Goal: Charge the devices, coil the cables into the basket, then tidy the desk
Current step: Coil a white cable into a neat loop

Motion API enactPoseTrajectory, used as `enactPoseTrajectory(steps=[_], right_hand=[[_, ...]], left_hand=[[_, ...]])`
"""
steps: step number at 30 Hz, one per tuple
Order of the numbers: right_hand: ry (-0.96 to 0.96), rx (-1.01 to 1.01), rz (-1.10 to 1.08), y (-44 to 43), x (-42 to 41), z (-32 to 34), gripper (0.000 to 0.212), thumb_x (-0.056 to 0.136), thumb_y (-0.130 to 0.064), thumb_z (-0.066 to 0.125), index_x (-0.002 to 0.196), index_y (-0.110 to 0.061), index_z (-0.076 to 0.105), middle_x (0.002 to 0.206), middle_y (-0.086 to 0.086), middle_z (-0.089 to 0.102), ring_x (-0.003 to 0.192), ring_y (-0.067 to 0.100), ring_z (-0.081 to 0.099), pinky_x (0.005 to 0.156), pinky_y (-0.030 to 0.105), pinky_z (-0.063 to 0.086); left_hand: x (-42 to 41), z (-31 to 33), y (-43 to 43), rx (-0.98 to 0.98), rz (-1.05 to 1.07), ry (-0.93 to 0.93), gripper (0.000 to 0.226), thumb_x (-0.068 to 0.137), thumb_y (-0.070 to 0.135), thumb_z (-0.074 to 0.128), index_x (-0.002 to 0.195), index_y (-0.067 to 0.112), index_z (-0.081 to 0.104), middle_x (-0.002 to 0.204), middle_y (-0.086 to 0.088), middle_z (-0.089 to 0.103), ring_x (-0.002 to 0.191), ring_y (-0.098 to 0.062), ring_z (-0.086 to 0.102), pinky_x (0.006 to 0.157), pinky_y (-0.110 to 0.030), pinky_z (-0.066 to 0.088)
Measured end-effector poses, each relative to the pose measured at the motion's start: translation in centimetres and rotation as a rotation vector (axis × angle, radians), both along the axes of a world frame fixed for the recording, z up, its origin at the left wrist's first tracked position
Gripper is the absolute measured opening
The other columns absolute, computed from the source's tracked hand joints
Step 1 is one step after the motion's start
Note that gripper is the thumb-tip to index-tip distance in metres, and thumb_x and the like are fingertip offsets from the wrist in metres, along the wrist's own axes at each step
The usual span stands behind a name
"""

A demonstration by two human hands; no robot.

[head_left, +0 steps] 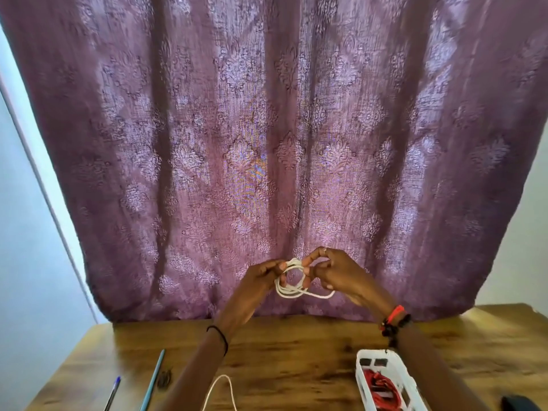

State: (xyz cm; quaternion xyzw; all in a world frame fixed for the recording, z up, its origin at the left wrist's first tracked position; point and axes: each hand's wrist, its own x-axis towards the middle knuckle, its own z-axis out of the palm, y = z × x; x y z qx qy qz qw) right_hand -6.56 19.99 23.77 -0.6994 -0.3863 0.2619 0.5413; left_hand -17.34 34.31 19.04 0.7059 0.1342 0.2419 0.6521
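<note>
Both hands [261, 277] [335, 274] pinch the white cable [292, 287], coiled upright.

A white cable [292, 287], wound into a few small loops, is held up above the worktop [296, 351], pinched between the fingers of the left hand [258, 280] and the right hand [338, 274]. A second white strand [221, 387] arcs over the worktop near the front edge, possibly the same cable's tail. To the right stands a white slotted basket [397, 358] with a coiled red cable [382, 390] inside.
</note>
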Motion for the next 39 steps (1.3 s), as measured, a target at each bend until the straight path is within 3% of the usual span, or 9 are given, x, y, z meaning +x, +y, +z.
enactPoseTrajectory(steps=[5,8,17,22,25,30,34,36,39], right_hand=[[-0.266,-0.057,-0.089,0.2,1.4,-0.2,0.019,0.077,-0.012,0.074,0.074,-0.013,0.055,0.067,0.015,0.068,0.029,0.003,0.040,0.035,0.015,0.032],[-0.391,0.021,-0.098,0.0,1.7,-0.3,0.021,0.074,-0.012,0.076,0.066,-0.021,0.058,0.053,-0.003,0.059,0.037,-0.001,0.046,0.045,0.015,0.037],[-0.595,0.104,-0.185,-0.4,2.0,-2.3,0.014,0.078,-0.008,0.070,0.091,-0.011,0.075,0.081,-0.006,0.061,0.073,-0.012,0.056,0.068,0.002,0.039],[-0.812,0.114,-0.536,-0.1,-0.1,-4.7,0.018,0.076,-0.021,0.062,0.077,-0.008,0.075,0.074,0.012,0.069,0.065,0.019,0.064,0.062,0.021,0.040],[-0.684,0.057,-0.586,0.6,-1.9,-6.3,0.032,0.081,-0.021,0.047,0.077,0.001,0.070,0.079,0.021,0.068,0.075,0.035,0.066,0.068,0.033,0.042],[-0.502,0.024,-0.549,1.4,-3.6,-7.7,0.031,0.093,-0.027,0.053,0.108,-0.003,0.065,0.104,0.017,0.061,0.098,0.031,0.058,0.086,0.026,0.037],[-0.396,-0.028,-0.507,1.6,-2.9,-8.0,0.049,0.078,-0.049,0.040,0.090,-0.011,0.069,0.087,0.012,0.069,0.087,0.030,0.063,0.072,0.031,0.043],[-0.376,-0.070,-0.498,1.5,-2.4,-8.0,0.063,0.065,-0.057,0.030,0.080,-0.008,0.067,0.081,0.016,0.069,0.078,0.028,0.062,0.062,0.027,0.033],[-0.380,-0.108,-0.520,1.0,-2.2,-7.1,0.045,0.077,-0.045,0.050,0.073,-0.004,0.068,0.078,0.018,0.070,0.067,0.019,0.057,0.058,0.024,0.026]], left_hand=[[0.1,0.2,-0.3,-0.062,0.043,-0.053,0.023,0.094,0.011,0.050,0.108,0.007,0.067,0.067,-0.002,0.058,0.067,-0.013,0.051,0.072,-0.031,0.046],[-0.1,0.5,-0.6,-0.254,0.012,-0.090,0.019,0.093,0.011,0.050,0.100,0.011,0.068,0.066,-0.001,0.058,0.065,-0.012,0.052,0.070,-0.029,0.045],[-0.4,0.0,-1.5,-0.622,0.015,-0.155,0.020,0.094,0.006,0.045,0.090,0.007,0.065,0.056,0.004,0.057,0.050,-0.005,0.054,0.053,-0.020,0.051],[0.3,-0.9,-3.6,-0.739,0.050,-0.231,0.017,0.094,0.006,0.046,0.087,0.006,0.060,0.055,0.003,0.056,0.048,-0.004,0.056,0.053,-0.021,0.055],[0.8,-1.7,-4.7,-0.754,0.096,-0.288,0.017,0.093,0.003,0.046,0.090,0.002,0.063,0.064,-0.003,0.061,0.054,-0.007,0.061,0.055,-0.023,0.056],[0.8,-2.3,-6.3,-0.682,0.126,-0.306,0.020,0.094,0.001,0.043,0.094,0.001,0.063,0.059,0.001,0.063,0.054,-0.006,0.060,0.051,-0.019,0.053],[0.5,-2.5,-6.7,-0.675,0.145,-0.296,0.023,0.094,-0.001,0.043,0.084,0.002,0.064,0.058,-0.002,0.060,0.054,-0.012,0.058,0.049,-0.023,0.053],[0.4,-2.5,-6.9,-0.675,0.141,-0.292,0.023,0.093,0.000,0.043,0.082,0.000,0.064,0.058,-0.004,0.060,0.053,-0.013,0.060,0.047,-0.026,0.053],[0.5,-2.8,-6.8,-0.638,0.132,-0.282,0.021,0.093,0.003,0.047,0.087,0.001,0.066,0.064,-0.005,0.063,0.058,-0.012,0.062,0.054,-0.029,0.056]])
